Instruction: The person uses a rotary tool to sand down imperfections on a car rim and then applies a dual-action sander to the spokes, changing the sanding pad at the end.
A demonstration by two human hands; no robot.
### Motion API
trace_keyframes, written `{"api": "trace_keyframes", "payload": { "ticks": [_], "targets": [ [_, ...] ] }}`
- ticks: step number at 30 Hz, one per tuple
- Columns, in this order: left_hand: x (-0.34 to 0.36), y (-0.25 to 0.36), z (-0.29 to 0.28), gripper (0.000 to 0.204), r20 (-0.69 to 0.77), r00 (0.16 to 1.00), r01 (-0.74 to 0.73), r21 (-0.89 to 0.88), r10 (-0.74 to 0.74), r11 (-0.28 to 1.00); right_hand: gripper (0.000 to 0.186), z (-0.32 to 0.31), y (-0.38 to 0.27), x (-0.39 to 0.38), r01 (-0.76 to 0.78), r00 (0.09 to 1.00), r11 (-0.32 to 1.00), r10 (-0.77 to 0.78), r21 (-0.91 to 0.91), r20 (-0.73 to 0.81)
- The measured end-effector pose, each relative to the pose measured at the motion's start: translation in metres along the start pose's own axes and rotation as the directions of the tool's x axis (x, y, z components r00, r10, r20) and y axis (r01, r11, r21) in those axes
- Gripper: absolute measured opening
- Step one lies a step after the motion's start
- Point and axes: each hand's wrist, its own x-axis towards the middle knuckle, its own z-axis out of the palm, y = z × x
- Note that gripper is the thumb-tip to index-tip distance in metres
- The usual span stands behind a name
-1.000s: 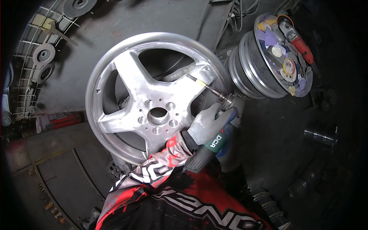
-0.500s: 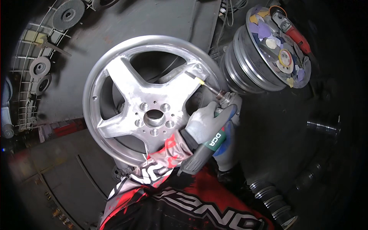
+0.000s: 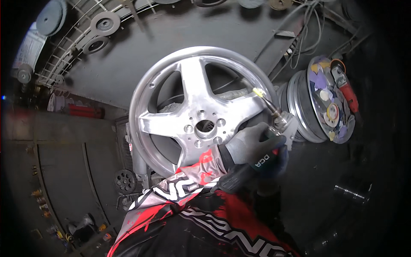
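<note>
Two hands: both gloved and bunched low right of the hub; grey-gloved hand (image 3: 248,143) curled tight round the die grinder (image 3: 250,165), blue-gloved hand (image 3: 274,165) tucked under it, its grip largely hidden, so cannot tell how far closed.
Which is left or right: not clear from the crossed forearms.
Grinder bit: thin shaft with yellowish tip (image 3: 258,91) laid against the right spoke, near the inner rim.
Alloy wheel (image 3: 201,107): five-spoke, bare silver, face toward the camera, centre of view.
Change since earlier: wheel sat further right and higher in view than half a second before; grip and bit contact stayed the same.
Second wheel (image 3: 299,113): just right of the first, partly behind it, sanding discs (image 3: 327,109) and a red angle grinder (image 3: 344,88) lying on its face.
Back wall rack (image 3: 85,34): round discs hung upper left.
In the way: red-and-black sleeve (image 3: 188,188) covering the wheel's lower rim.
</note>
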Motion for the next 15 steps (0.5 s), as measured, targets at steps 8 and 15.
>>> {"api": "trace_keyframes", "payload": {
  "ticks": [8,15],
  "targets": [
    [0.012,-0.028,-0.064,0.04,-0.058,0.868,-0.455,0.308,0.494,0.835,0.05,0.119,0.031,0.04,-0.097,0.991,0.976,0.112,-0.194,0.067],
    [0.035,-0.033,-0.082,0.055,-0.153,0.82,-0.434,0.465,0.552,0.772,0.045,0.137,0.047,0.068,-0.025,0.999,0.974,0.016,-0.224,-0.042]
  ]
}}
